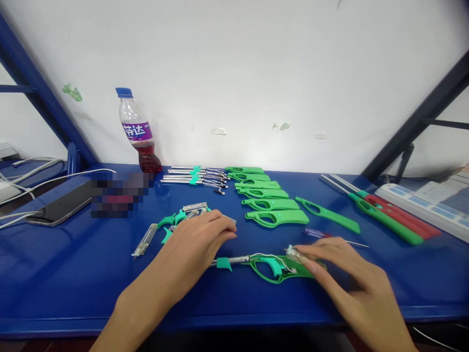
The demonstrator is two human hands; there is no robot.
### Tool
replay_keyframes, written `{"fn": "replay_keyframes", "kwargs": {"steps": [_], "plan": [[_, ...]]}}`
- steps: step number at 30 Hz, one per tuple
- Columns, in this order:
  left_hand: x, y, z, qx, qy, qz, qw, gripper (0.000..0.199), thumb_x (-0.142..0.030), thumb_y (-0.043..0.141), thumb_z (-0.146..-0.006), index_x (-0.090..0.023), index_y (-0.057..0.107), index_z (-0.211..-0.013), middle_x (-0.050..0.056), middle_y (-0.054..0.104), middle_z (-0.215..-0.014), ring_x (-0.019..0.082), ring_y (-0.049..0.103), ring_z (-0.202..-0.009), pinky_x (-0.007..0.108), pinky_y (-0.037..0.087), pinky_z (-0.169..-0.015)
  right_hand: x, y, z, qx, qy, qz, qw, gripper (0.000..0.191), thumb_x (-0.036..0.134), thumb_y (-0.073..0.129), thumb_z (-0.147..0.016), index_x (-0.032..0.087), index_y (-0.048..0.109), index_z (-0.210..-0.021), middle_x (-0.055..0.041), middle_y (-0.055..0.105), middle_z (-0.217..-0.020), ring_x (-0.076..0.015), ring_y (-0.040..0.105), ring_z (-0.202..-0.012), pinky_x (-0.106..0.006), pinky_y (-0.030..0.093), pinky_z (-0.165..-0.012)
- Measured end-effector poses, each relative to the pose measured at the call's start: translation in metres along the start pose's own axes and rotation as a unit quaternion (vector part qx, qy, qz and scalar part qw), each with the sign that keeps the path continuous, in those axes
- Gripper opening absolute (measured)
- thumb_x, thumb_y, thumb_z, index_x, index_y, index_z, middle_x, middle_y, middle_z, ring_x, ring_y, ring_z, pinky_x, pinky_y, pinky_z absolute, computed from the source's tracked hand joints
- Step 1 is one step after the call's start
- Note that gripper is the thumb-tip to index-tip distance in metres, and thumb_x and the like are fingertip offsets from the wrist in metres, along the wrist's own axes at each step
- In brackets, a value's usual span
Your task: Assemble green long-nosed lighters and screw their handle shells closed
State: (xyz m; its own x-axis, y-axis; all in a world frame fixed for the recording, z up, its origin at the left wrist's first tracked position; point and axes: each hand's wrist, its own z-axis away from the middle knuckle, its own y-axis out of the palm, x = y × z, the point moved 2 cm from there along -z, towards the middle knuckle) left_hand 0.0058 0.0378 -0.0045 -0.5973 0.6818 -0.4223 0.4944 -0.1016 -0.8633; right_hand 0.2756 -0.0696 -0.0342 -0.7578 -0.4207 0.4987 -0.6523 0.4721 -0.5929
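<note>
Currently, the right hand (351, 278) has a small clear plastic tank with a pale-blue end (292, 253) pinched between thumb and fingers, just above an open green plastic handle shell (259, 274). That shell lies near the front edge of the blue worktop (73, 278), between the two hands, its far right end partly covered by the right fingers. Set in it are a curved teal trigger (273, 266) and a thin white wire, and a silver metal tube (240, 260) with a teal tab reaches out of its left end.

The left hand (201, 239), fingers bent, hovers over the right side of a loose pile of teal plastic triggers and clear tanks (179, 217); whether it grasps anything cannot be told. Another clear rectangular tank (145, 239) lies at the pile's left.

Behind are a column of green plastic handle shells (271, 205) and, to their left, a row of silver metal rods with teal tabs and wires (181, 180). A screwdriver with a purple-and-red handle (312, 233) lies just behind the right hand. Farther right, one green lighter (388, 220) rests beside red ones (406, 217).
</note>
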Motion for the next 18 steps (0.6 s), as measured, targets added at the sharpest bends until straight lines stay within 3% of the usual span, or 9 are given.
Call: {"fn": "replay_keyframes", "kwargs": {"steps": [4,11,18], "plan": [[-0.011,0.002,0.0,-0.024,0.018,0.056,0.998,0.01,-0.02,0.063,-0.106,-0.025,0.07,-0.1,-0.003,0.076,-0.098,0.016,0.071,-0.086,0.027,0.049,-0.078,-0.001,0.002,0.001,0.016,-0.011,0.005,1.0,0.024,0.027,0.07,-0.101,0.036,0.077,-0.122,0.002,0.083,-0.103,-0.0231,0.074,-0.095,-0.04,0.055,-0.095],[-0.039,0.022,0.002,-0.053,0.061,0.188,0.979,0.012,-0.015,0.066,-0.104,-0.024,0.073,-0.103,-0.007,0.074,-0.078,0.008,0.067,-0.064,0.018,0.048,-0.068,0.005,0.0,0.001,0.022,-0.027,-0.008,0.999,0.018,0.021,0.072,-0.1,0.033,0.077,-0.112,0.0023,0.082,-0.098,-0.0201,0.072,-0.091,-0.031,0.059,-0.082],[-0.054,0.04,0.0,-0.083,0.036,0.279,0.956,0.017,-0.01,0.064,-0.103,-0.021,0.077,-0.101,-0.007,0.069,-0.066,0.007,0.063,-0.056,0.015,0.046,-0.059,0.008,0.002,0.0,0.057,-0.039,-0.028,0.997,0.021,0.018,0.07,-0.1,0.029,0.077,-0.116,0.0022,0.08,-0.092,-0.0148,0.073,-0.082,-0.023,0.061,-0.074]]}}
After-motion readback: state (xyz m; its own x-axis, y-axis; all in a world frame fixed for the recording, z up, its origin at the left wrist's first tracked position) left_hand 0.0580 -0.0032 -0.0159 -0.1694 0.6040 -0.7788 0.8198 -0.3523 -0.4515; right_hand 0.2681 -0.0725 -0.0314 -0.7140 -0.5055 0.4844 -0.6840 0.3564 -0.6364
